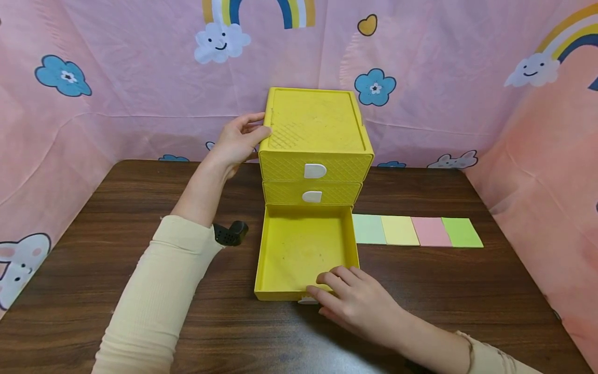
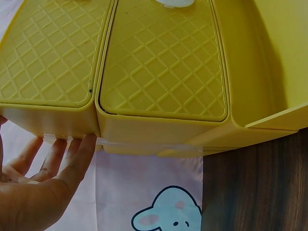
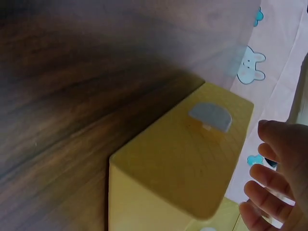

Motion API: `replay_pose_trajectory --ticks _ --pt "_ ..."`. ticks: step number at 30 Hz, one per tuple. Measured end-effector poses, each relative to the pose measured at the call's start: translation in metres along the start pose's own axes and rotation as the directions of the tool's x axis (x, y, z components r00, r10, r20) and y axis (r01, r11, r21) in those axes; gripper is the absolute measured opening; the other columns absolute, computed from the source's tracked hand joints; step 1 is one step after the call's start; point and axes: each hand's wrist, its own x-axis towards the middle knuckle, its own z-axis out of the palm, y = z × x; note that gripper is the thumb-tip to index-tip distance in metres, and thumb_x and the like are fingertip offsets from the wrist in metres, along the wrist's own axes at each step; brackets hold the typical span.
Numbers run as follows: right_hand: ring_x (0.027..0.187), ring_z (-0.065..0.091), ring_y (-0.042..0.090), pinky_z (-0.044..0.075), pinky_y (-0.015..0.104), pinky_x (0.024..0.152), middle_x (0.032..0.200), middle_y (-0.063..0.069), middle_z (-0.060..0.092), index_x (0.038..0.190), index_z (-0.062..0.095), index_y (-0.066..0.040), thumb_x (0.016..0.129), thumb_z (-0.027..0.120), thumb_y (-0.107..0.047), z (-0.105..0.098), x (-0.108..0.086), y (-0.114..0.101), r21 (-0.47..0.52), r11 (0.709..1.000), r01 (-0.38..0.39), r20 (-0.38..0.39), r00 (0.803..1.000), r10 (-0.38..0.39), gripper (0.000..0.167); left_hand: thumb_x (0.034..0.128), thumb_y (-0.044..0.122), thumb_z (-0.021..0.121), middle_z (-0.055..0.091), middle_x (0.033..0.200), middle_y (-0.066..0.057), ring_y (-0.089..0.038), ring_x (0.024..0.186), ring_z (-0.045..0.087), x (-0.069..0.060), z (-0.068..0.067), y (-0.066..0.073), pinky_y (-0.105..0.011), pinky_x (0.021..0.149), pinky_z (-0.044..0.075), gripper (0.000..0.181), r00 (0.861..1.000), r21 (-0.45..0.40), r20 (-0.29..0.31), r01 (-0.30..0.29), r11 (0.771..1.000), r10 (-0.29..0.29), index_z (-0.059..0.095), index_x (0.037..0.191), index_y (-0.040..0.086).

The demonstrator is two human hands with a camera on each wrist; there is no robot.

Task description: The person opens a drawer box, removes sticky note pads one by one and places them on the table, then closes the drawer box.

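A small yellow drawer cabinet (image 1: 317, 122) stands on the table, its bottom drawer (image 1: 306, 249) pulled out and holding nothing. My left hand (image 1: 240, 140) steadies the cabinet's left side. In the left wrist view its fingers (image 2: 72, 161) lie fairly straight against the yellow side wall. Over the front right corner of the pulled-out drawer hovers my right hand (image 1: 352, 306), its fingers loosely bent and holding nothing. In the right wrist view that hand is apart from the drawer's white handle (image 3: 211, 115). White tabs (image 1: 315, 171) mark the two shut upper drawers.
Green, yellow, pink and lime sticky-note pads (image 1: 432, 231) lie in a row right of the drawer on the dark wooden table (image 1: 420, 291). Pink patterned cloth (image 1: 154, 67) hangs behind and at both sides. A black wrist camera (image 1: 231, 234) sits at the left cuff.
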Motion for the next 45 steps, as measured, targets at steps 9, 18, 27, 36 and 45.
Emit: replay_pose_trajectory --ticks 9,18,27,36,45 --pt "0.077 0.055 0.014 0.045 0.022 0.061 0.089 -0.003 0.06 0.099 0.067 -0.018 0.098 0.038 -0.023 0.003 0.006 -0.008 -0.051 0.997 0.052 -0.047 0.997 -0.054 0.029 0.0917 0.027 0.056 0.04 0.138 -0.006 -0.02 0.112 0.049 0.001 0.0 -0.001 -0.039 0.092 0.047 0.05 1.0 -0.006 -0.002 -0.002 1.0 0.002 0.04 0.139 0.024" --pt "0.068 0.046 0.013 0.037 0.021 0.058 0.081 -0.004 0.055 0.094 0.065 -0.016 0.097 0.035 -0.011 0.004 0.014 -0.017 -0.177 0.977 0.12 -0.048 0.99 -0.131 0.03 0.0921 0.027 0.055 0.039 0.138 -0.005 -0.02 0.112 0.049 0.001 0.0 -0.001 -0.038 0.091 0.048 0.05 1.0 -0.003 -0.002 0.0 1.0 0.0 0.04 0.139 0.025" --pt "0.066 0.046 0.014 0.039 0.023 0.058 0.084 -0.004 0.057 0.098 0.067 -0.015 0.096 0.03 -0.006 0.015 0.005 -0.022 -0.27 0.954 0.133 0.032 0.991 -0.129 0.038 0.092 0.025 0.055 0.041 0.135 -0.006 -0.017 0.103 0.051 0.001 0.001 -0.001 -0.037 0.091 0.047 0.049 1.0 -0.008 -0.006 -0.011 1.0 0.011 0.041 0.139 0.023" --pt "0.065 0.049 0.014 0.041 0.023 0.057 0.082 -0.002 0.058 0.098 0.069 -0.014 0.096 0.031 -0.007 0.018 0.004 -0.026 -0.296 0.95 0.103 0.043 0.995 -0.094 0.039 0.0916 0.025 0.055 0.043 0.132 -0.006 -0.016 0.099 0.052 0.001 0.001 0.0 -0.037 0.091 0.047 0.049 1.0 -0.021 -0.012 -0.002 1.0 0.001 0.042 0.138 0.022" --pt "0.061 0.049 0.013 0.038 0.022 0.053 0.079 -0.003 0.058 0.086 0.064 -0.013 0.094 0.031 -0.003 0.019 0.008 -0.029 -0.308 0.947 0.093 0.021 0.996 -0.091 0.035 0.0915 0.025 0.055 0.044 0.132 -0.006 -0.015 0.097 0.053 0.001 0.001 -0.001 -0.037 0.09 0.048 0.049 1.0 -0.016 -0.015 -0.007 1.0 0.006 0.042 0.138 0.023"
